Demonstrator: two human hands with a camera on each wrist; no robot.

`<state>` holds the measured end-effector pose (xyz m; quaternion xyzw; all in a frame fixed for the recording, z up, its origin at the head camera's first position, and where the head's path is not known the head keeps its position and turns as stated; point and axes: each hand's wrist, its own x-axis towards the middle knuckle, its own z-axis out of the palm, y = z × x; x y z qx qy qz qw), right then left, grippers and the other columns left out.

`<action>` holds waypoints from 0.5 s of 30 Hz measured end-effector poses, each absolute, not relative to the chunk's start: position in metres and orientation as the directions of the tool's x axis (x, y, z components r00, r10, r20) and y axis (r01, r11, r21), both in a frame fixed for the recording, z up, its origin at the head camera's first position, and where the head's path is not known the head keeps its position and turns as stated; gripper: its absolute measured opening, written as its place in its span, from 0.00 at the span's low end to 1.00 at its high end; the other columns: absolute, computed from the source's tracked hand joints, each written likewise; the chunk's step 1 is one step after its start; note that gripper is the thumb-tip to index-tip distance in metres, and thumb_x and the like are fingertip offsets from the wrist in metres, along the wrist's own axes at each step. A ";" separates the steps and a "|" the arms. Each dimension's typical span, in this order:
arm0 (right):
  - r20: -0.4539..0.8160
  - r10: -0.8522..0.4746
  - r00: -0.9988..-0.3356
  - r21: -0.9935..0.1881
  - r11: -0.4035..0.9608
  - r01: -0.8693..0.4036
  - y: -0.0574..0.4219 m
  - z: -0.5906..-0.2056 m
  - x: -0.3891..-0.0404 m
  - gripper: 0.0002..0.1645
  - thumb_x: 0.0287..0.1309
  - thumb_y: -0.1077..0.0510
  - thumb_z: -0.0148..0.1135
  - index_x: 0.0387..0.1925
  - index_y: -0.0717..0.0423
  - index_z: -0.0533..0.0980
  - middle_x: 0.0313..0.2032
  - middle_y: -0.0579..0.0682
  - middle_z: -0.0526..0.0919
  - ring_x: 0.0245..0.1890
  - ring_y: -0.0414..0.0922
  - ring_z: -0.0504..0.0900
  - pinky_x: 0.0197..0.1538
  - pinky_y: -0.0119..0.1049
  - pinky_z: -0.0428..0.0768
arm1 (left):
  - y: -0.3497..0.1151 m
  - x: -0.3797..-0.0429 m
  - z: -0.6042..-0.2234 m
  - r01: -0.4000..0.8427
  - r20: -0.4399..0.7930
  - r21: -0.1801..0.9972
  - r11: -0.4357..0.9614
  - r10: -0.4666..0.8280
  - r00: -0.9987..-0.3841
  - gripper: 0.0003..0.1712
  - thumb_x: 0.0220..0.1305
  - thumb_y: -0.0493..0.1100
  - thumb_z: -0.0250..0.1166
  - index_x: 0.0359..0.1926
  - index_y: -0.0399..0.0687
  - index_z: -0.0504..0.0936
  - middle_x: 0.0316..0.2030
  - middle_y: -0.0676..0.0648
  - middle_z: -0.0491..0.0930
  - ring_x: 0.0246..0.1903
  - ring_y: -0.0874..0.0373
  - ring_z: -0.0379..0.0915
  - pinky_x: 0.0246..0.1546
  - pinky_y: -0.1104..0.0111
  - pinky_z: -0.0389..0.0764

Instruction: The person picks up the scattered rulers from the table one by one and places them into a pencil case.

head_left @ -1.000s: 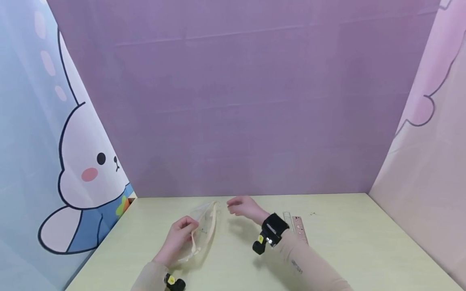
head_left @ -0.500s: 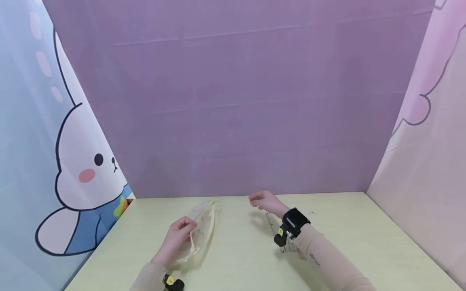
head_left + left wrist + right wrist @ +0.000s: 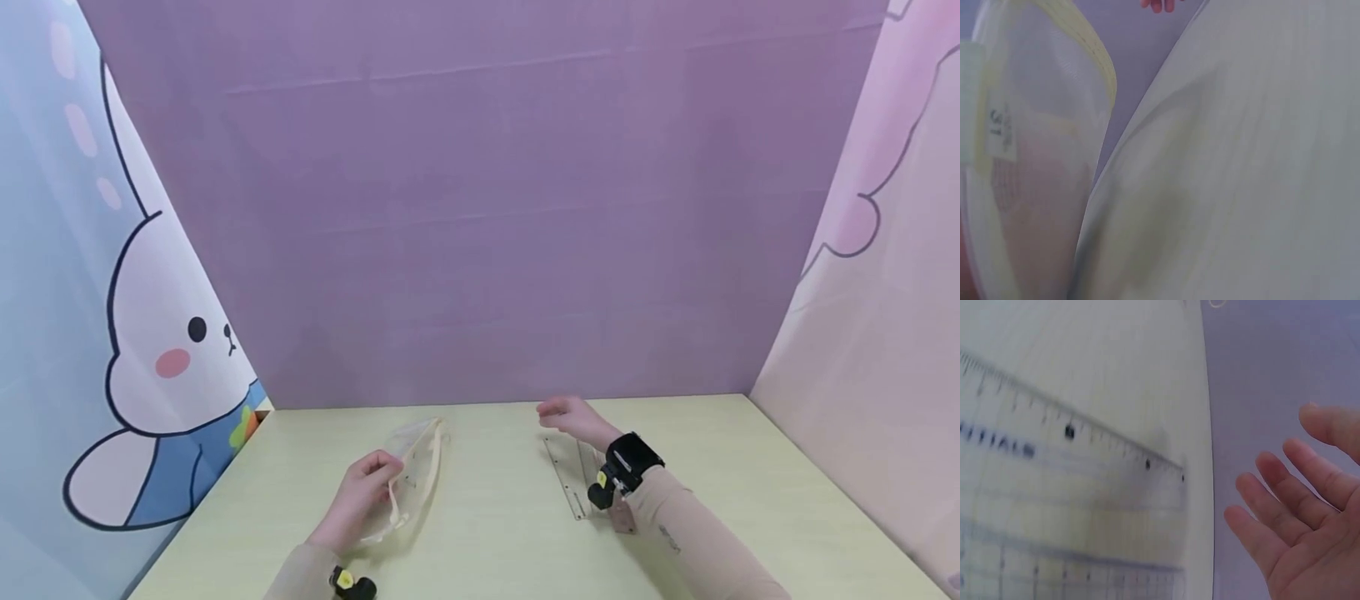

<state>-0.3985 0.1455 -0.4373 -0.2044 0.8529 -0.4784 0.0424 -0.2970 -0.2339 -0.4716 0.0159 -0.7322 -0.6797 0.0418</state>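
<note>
In the head view my left hand (image 3: 364, 492) pinches the edge of a see-through pouch (image 3: 415, 471) with cream trim, held up off the table. The left wrist view has the pouch (image 3: 1041, 156) close up, with a small printed label. My right hand (image 3: 576, 419) hovers above the far ends of the rulers, fingers parted and holding nothing; the right wrist view shows its palm (image 3: 1310, 531). A clear ruler (image 3: 564, 479) lies left of the right wrist. A second clear ruler (image 3: 587, 467) and a pink ruler (image 3: 623, 517) are partly hidden by that arm.
The pale wood-look table (image 3: 480, 550) ends at a purple backdrop (image 3: 480, 208). Printed curtains stand on both sides, with a cartoon rabbit (image 3: 172, 333) on the left one.
My right hand has moved to the right, away from the pouch. The left clear ruler has come into view beside the right wrist. My left hand has stayed on the pouch.
</note>
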 end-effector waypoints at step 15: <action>-0.044 -0.465 -0.884 -0.698 0.648 -0.306 0.166 -0.454 -0.392 0.54 0.36 0.54 0.81 0.67 0.54 0.66 0.68 0.59 0.64 0.68 0.60 0.58 0.66 0.61 0.55 | -0.238 -0.298 -0.479 -0.005 -0.005 1.000 -0.001 -0.058 -0.998 0.08 0.60 0.37 0.65 0.37 0.35 0.77 0.32 0.47 0.72 0.27 0.59 0.68 0.26 0.72 0.74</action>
